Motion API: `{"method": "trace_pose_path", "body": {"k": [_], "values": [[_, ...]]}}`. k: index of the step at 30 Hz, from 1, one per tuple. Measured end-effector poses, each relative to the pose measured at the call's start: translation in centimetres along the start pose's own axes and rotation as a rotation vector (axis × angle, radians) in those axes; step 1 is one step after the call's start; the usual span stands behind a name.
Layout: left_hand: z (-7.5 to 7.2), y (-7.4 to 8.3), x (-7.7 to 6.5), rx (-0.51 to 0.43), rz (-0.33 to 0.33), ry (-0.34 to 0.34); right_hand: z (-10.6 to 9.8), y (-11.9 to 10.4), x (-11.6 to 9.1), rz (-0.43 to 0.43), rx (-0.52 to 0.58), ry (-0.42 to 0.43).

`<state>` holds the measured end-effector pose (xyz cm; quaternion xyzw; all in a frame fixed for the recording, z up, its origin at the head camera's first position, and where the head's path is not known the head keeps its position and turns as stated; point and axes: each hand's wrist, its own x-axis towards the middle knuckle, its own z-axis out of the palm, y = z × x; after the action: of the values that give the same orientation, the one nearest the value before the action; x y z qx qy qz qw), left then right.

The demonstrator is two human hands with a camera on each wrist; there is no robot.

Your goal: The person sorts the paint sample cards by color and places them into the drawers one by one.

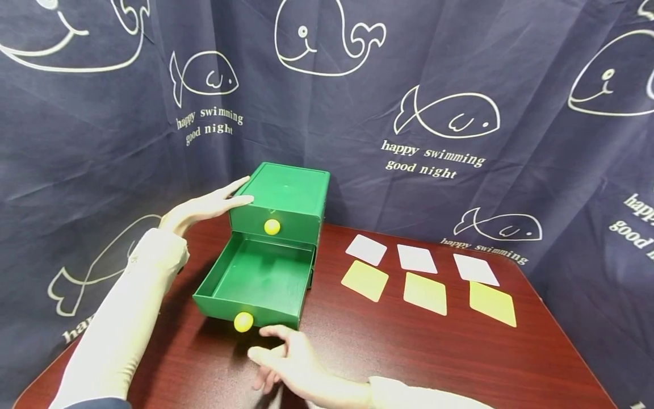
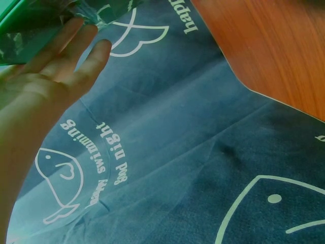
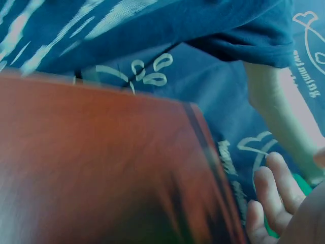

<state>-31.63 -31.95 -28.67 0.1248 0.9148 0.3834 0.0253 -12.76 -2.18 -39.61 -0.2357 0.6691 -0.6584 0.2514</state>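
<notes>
A small green drawer cabinet (image 1: 291, 190) stands on the table, its upper drawer closed and its lower drawer (image 1: 255, 278) pulled far out. Nothing lies inside the lower drawer. Each drawer front carries a round yellow knob, the upper knob (image 1: 272, 227) and the lower knob (image 1: 243, 322). My left hand (image 1: 209, 205) rests with extended fingers on the cabinet's top left edge; the left wrist view shows those fingers (image 2: 84, 46) against the green side. Just in front of the lower drawer, my right hand (image 1: 293, 360) hovers near the lower knob, fingers loosely bent and holding nothing.
On the dark red table (image 1: 409, 352), three white cards (image 1: 365, 250) lie in a back row right of the cabinet. Three yellow cards (image 1: 425, 293) form a row before them. A dark blue curtain (image 1: 347, 113) with fish drawings hangs behind and beside the table.
</notes>
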Motion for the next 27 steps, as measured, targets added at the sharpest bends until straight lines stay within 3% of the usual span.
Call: {"method": "trace_pose_path", "body": {"k": [2, 5, 8, 11, 14, 17, 22, 27], "values": [[0.0, 0.0, 0.0, 0.001, 0.002, 0.003, -1.6, -0.5, -0.9, -0.084, -0.056, -0.019], [0.1, 0.1, -0.1, 0.003, 0.003, 0.002, -4.4, -0.7, -1.6, -0.267, -0.161, 0.039], [0.1, 0.0, -0.1, 0.005, -0.006, 0.000, -7.7, -0.5, -1.3, -0.424, -0.264, 0.188], [0.2, 0.1, -0.2, 0.005, -0.010, 0.003, -11.6, -0.2, 0.0, -0.467, -0.375, 0.355], [0.1, 0.2, -0.2, 0.003, -0.007, 0.008, -16.0, 0.1, 2.0, -0.404, -0.556, 0.489], [0.1, 0.2, -0.2, -0.002, -0.001, 0.011, -20.2, 1.1, 3.9, -0.274, -0.775, 0.534], [0.2, 0.2, -0.1, -0.002, -0.003, 0.014, -25.2, 3.1, 5.6, -0.034, -1.039, 0.444], [0.1, 0.2, 0.0, 0.007, -0.004, 0.014, -26.7, 4.2, 6.3, 0.056, -1.140, 0.357]]}}
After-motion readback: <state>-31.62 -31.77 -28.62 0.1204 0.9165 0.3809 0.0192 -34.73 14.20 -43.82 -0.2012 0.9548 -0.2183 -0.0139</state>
